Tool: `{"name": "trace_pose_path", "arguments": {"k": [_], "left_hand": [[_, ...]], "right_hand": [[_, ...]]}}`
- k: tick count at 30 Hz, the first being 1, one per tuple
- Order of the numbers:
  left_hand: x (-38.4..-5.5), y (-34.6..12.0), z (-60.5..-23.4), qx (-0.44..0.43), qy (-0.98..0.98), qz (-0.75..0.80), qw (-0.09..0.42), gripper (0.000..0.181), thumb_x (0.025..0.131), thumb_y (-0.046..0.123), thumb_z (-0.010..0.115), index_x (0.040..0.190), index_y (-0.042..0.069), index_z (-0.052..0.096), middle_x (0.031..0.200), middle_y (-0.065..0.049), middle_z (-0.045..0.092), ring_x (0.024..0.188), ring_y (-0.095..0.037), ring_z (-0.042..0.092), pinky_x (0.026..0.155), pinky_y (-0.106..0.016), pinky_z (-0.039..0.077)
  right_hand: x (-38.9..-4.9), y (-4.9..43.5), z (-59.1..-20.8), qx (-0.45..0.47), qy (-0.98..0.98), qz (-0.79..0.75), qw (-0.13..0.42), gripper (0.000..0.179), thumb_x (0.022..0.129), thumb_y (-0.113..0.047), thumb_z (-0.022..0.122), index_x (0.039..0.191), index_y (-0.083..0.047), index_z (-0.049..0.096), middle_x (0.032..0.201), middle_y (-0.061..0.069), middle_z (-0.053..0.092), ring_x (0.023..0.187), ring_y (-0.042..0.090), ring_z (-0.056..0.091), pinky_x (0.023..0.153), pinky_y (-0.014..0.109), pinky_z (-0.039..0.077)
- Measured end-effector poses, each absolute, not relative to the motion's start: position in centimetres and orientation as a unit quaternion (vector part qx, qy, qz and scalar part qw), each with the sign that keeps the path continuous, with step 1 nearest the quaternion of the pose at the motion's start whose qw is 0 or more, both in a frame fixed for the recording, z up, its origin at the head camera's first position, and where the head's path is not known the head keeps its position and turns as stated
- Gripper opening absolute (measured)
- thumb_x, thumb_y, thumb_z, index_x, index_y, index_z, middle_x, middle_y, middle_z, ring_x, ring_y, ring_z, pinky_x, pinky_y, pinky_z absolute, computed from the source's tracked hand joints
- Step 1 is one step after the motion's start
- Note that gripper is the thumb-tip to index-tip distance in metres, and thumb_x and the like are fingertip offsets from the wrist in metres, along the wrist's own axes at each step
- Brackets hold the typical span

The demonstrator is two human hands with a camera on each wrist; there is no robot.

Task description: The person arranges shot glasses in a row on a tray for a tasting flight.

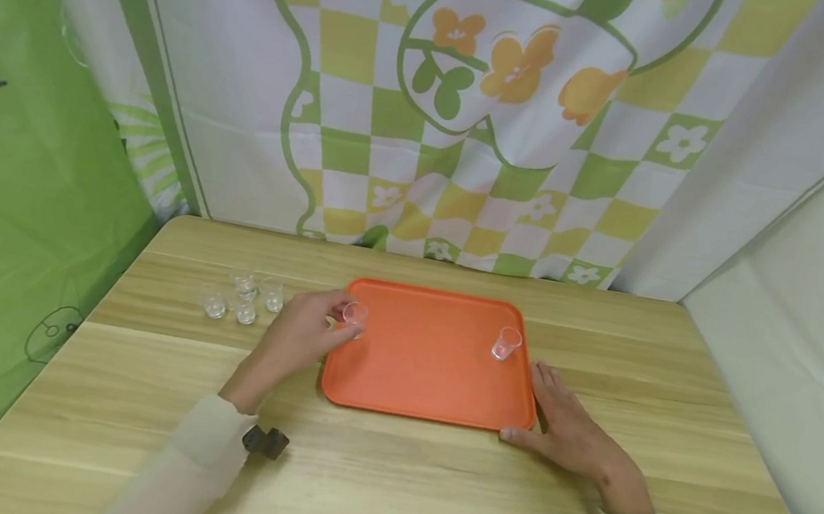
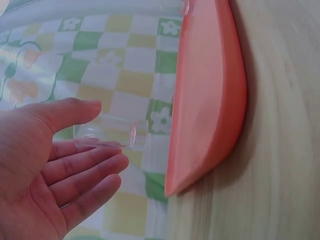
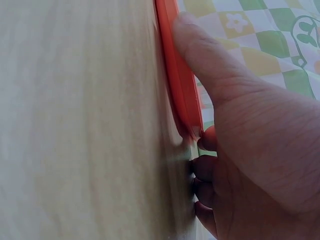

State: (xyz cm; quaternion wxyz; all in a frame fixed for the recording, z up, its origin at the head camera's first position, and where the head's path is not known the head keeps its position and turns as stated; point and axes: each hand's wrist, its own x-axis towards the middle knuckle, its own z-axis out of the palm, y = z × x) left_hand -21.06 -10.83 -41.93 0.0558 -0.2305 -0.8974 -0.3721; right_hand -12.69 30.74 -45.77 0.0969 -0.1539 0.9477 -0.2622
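Observation:
Between thumb and fingers, my left hand (image 1: pixel 302 328) pinches a small clear cup (image 1: pixel 356 315) over the left side of an orange tray (image 1: pixel 429 380). In the left wrist view this cup (image 2: pixel 111 136) is held above the tray, apart from its surface. A second clear cup (image 1: pixel 506 345) stands on the tray near its right side. My right hand (image 1: pixel 571 429) rests at the tray's front right corner, fingers extended along the right side and thumb at the front edge. The right wrist view shows the thumb (image 3: pixel 205 50) against the rim.
Several clear cups (image 1: pixel 245 311) stand grouped on the wooden table (image 1: pixel 388 481), left of my left hand. A patterned curtain (image 1: pixel 463 204) hangs behind the table's back edge. Green cloth (image 1: pixel 34 192) is at the left and pale cloth (image 1: pixel 813 316) at the right.

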Motion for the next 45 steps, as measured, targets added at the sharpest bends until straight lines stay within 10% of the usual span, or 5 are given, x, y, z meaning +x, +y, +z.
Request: {"name": "trace_pose_path", "arguments": {"k": [45], "left_hand": [[-22.5, 0.3, -43.2, -0.277, -0.892, -0.356, -0.013, 0.036, 0.097, 0.027, 0.075, 0.127, 0.008, 0.071, 0.105, -0.003, 0.072, 0.096, -0.016, 0.067, 0.082, -0.033, 0.056]], "right_hand": [[-12.8, 30.6, -46.1, -0.171, 0.944, -0.27, 0.078, 0.112, 0.091, -0.054, 0.075, 0.163, 0.003, 0.012, 0.165, 0.033, 0.011, 0.151, 0.052, 0.01, 0.114, 0.074, 0.015]]}}
